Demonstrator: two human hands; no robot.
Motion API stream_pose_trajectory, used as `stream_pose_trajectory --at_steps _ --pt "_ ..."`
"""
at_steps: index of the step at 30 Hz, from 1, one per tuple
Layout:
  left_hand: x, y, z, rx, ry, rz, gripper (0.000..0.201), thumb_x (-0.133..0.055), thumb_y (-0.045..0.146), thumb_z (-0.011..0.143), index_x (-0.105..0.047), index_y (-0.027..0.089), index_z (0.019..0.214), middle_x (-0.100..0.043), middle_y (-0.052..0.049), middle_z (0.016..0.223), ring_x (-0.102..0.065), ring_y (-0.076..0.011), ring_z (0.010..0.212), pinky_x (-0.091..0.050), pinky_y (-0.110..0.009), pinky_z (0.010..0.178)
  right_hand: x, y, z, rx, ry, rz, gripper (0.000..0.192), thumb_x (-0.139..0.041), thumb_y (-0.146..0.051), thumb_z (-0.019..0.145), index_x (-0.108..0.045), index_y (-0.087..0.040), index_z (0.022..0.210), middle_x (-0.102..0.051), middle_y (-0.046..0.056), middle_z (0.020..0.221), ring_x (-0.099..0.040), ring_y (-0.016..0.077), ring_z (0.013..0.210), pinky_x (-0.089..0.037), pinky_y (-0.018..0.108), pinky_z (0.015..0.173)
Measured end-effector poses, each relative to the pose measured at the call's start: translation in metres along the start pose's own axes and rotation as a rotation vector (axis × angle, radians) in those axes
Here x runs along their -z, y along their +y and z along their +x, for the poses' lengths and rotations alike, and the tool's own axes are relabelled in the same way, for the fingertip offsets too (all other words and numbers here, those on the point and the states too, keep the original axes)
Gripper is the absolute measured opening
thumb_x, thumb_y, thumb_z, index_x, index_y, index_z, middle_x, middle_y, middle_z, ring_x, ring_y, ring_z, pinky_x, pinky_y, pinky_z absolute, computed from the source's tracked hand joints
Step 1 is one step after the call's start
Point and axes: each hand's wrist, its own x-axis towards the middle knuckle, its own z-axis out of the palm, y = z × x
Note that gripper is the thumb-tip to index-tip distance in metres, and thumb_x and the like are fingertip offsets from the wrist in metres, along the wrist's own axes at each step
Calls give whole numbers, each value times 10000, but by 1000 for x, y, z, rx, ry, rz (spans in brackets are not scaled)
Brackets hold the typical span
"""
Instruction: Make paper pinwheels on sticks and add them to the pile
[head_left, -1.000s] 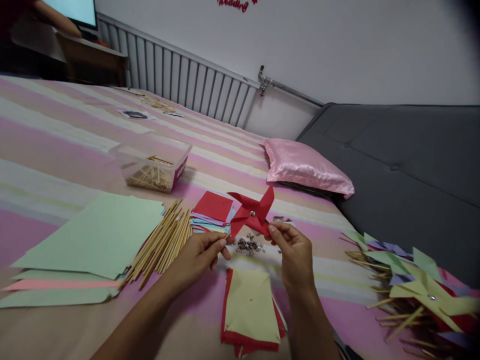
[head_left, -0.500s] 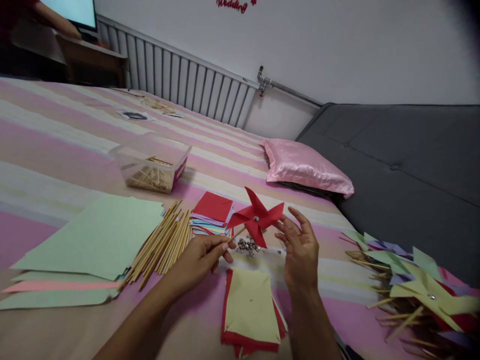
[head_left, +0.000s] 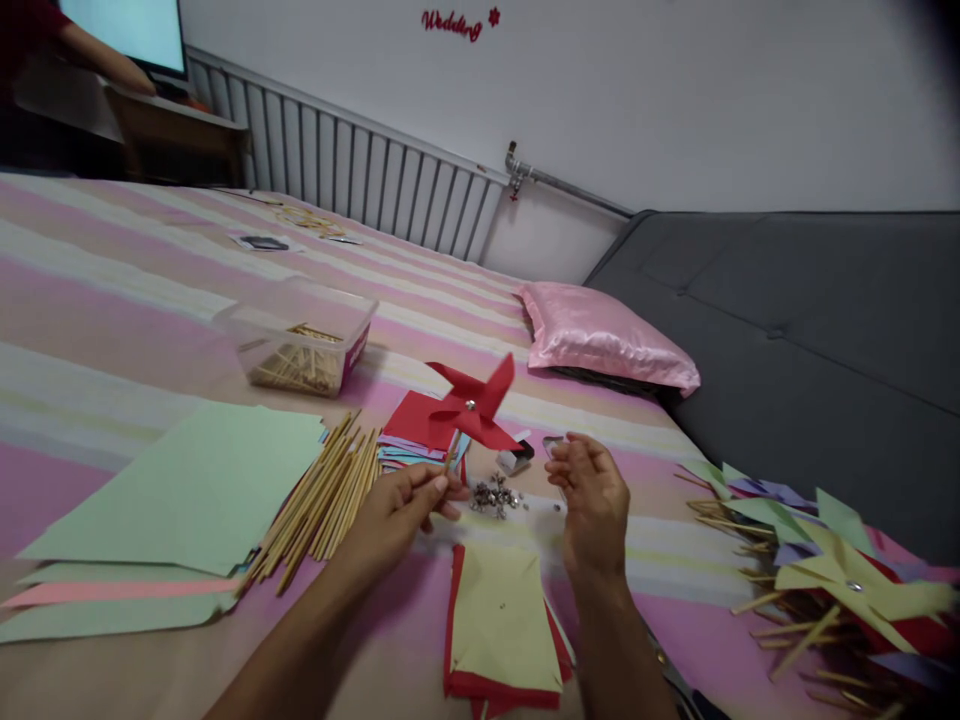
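Note:
A red paper pinwheel (head_left: 486, 392) with a silver pin at its centre stands upright on a thin wooden stick. My left hand (head_left: 409, 505) pinches that stick just below the blades. To the right, my right hand (head_left: 589, 500) is apart from the pinwheel, its fingers loosely curled and holding nothing I can see. Between the hands lies a small heap of metal pins (head_left: 493, 496), with a small open box (head_left: 516, 456) behind it. Nearer me is a stack of yellow and red paper squares (head_left: 504, 620). Behind the pinwheel sits another pile of coloured squares (head_left: 412, 425).
Wooden sticks (head_left: 322, 510) and pale green sheets (head_left: 180, 490) lie at left, a clear plastic box (head_left: 300, 340) of sticks beyond. Finished pinwheels (head_left: 847, 580) are heaped at right. Scissors (head_left: 667, 670) lie beside my right forearm. A pink pillow (head_left: 607, 335) rests by the grey headboard (head_left: 810, 330). Another person's arm (head_left: 105, 55) shows far left.
My right hand has come away from the blades. The pinwheel has turned, and its stick is tilted more upright in my left hand. The view has shifted slightly.

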Motion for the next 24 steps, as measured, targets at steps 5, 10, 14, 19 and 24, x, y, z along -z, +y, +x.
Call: stream_pose_trajectory --at_steps 5,10,14,19,24 --pt "0 1 0 -65 128 -69 312 -589 414 750 -696 134 837 -723 -92 852 -647 -212 833 -465 -315 767 -15 6 -17 -212 -510 -255 227 -740 -312 620 -661 -157 766 -656 18 671 -597 131 531 -459 244 520" --pt "-4 1 -1 -65 187 -109 322 -663 421 689 -722 143 841 -722 -103 936 -654 -229 870 -491 -322 779 -30 11 -37 -304 -790 -202 235 -700 -294 653 -681 -166 849 -676 27 770 -630 138 596 -499 267 594" --pt "-11 3 -1 -68 136 -77 352 -668 432 681 -718 152 887 -706 -100 1014 -636 -235 946 -494 -320 812 -37 11 -45 -264 -681 -125 179 -686 -328 655 -654 -155 689 -643 1 624 -618 131 545 -486 252 583" --pt "-22 12 0 -117 150 43 543 -633 511 689 -625 159 1103 -694 -94 1039 -625 -247 967 -503 -332 801 -35 -9 -46 -215 -544 -154 157 -661 -310 653 -664 -161 704 -628 -7 573 -623 131 527 -472 223 538" --pt "-30 11 -12 -365 219 569 503 -441 509 819 -559 187 1187 -607 -108 1190 -584 -279 1036 -423 -422 924 17 -66 -41 -150 -178 -279 114 -638 -249 640 -661 -154 698 -659 10 592 -640 138 520 -440 193 464"
